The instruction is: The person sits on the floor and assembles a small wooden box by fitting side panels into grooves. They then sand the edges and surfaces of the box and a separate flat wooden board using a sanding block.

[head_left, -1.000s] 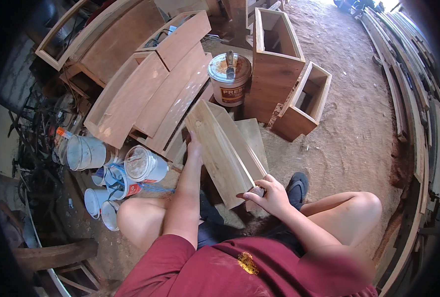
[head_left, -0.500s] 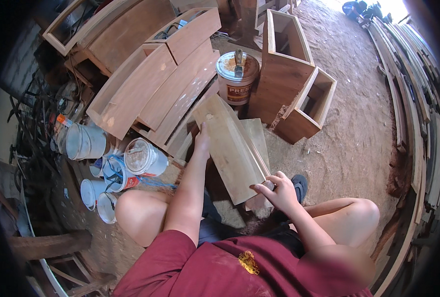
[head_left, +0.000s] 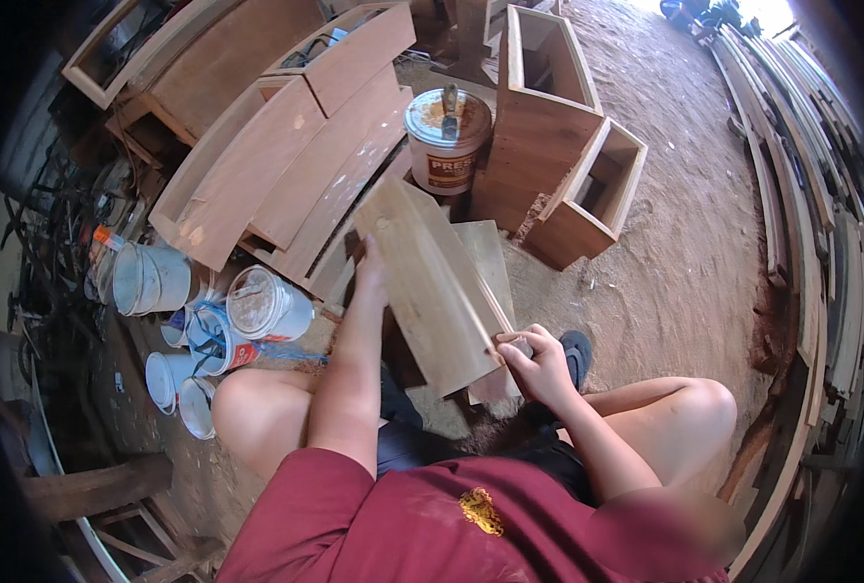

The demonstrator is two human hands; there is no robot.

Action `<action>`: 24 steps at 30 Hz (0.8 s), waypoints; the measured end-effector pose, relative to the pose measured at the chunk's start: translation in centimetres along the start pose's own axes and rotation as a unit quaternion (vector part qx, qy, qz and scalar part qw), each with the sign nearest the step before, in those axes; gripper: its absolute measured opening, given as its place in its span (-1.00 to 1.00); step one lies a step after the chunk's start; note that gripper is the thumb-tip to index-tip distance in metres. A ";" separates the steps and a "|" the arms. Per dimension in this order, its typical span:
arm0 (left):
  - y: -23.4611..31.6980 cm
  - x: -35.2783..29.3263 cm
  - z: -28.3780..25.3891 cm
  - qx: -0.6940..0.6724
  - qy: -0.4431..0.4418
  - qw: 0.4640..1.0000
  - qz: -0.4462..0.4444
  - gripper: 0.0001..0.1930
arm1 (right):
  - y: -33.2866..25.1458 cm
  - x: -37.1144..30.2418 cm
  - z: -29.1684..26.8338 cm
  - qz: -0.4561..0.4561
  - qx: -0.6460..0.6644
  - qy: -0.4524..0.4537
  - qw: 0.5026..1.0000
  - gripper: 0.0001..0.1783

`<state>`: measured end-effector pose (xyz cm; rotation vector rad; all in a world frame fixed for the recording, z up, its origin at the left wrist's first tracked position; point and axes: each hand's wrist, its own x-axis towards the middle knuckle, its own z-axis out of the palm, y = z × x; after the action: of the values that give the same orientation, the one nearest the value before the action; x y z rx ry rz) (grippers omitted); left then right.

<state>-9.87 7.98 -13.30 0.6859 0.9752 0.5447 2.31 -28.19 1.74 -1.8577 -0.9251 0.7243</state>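
Observation:
A pale wooden box-like piece (head_left: 422,287), perhaps a drawer, is tilted between my legs with its broad flat face toward me. My left hand (head_left: 372,277) grips its left edge, the fingertips hidden behind the wood. At the near right corner, my right hand (head_left: 539,364) is closed around a small greyish thing that I cannot make out, held against the edge. Thin strips or grooves run along the piece's right side. Another pale board (head_left: 480,253) lies behind it.
Ahead stands a lidded bucket (head_left: 448,141) with a scraper on top, beside a stepped wooden cabinet (head_left: 539,146). Reddish wooden drawer units (head_left: 257,175) fill the left, above several white buckets (head_left: 269,303). Long planks (head_left: 791,214) are stacked along the right.
The whole view has shifted slightly, so things sit farther left. My right hand has moved a little outward at the piece's corner, exposing a greyish thing in its grip. My left hand keeps its hold.

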 end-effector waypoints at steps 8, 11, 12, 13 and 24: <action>1.5 -1.3 -3.8 0.171 0.163 0.959 0.159 0.03 | 2.0 1.1 0.1 0.180 0.317 0.063 0.929 -0.62; 3.9 -6.1 1.1 0.208 0.066 0.972 0.083 0.05 | 2.1 0.9 -0.4 0.187 0.339 0.072 0.919 -0.62; 5.0 -7.9 2.0 0.251 0.037 0.966 0.049 0.05 | 1.9 0.8 -0.4 0.184 0.345 0.072 0.918 -0.61; 6.0 -8.1 1.7 0.369 0.067 0.926 0.039 -0.12 | 1.5 0.8 -0.2 0.180 0.351 0.070 0.916 -0.61; 5.5 -7.1 -3.5 0.320 -0.043 0.946 0.031 -0.53 | -1.0 1.0 -0.9 0.211 0.392 0.071 0.893 -0.58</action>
<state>-16.88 7.70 -6.69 1.3139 1.0548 0.2388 3.30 -27.47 2.95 -1.3405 -0.0640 1.0182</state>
